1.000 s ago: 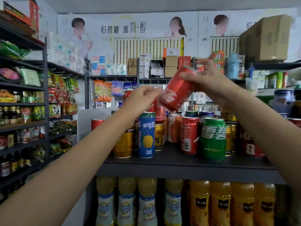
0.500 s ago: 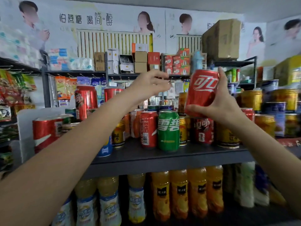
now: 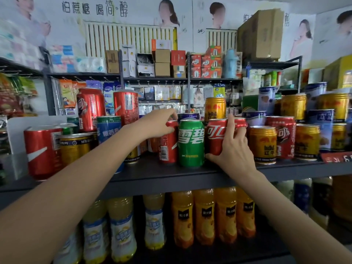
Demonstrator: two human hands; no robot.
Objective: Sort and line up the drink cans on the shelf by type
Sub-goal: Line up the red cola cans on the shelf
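Mixed drink cans crowd the dark shelf. A green can stands upright at the front middle. Just right of it my right hand grips a red cola can, which stands on the shelf against the green can. Left of the green can another red cola can stands upright, and my left hand curls over its top. Gold cans and more red cans stand to the right. At the left are a large red can, a blue can and two stacked red cans.
Orange and yellow juice bottles fill the shelf below. Blue tins and gold cans are stacked at the far right. Behind, another rack carries boxes and hanging packets. A white board stands at the left end.
My right hand has brought the red cola can down from the air and stood it on the shelf right of the green can. My left hand has dropped onto the red can at the left.
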